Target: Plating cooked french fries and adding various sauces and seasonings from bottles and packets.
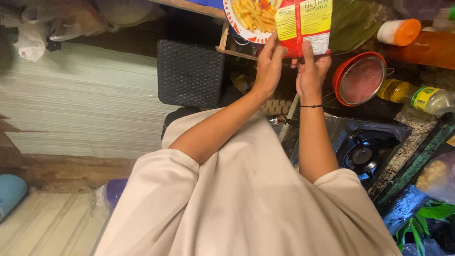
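We hold the red and yellow packet (303, 26) just beside the plate of fries (251, 16), left hand (269, 64) and right hand (310, 71) pinching its lower edge, seemingly ready to tear it open carefully.

garment: loose beige short-sleeved shirt (246, 204) | right wrist: thin black band (311, 106) | forearms: bare

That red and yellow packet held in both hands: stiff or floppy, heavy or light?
The red and yellow packet is probably a thin, flexible pouch: the left hand and right hand pinch only its lower edge, yet it stays up. That suggests it is light. Its glossy surface may be slippery.
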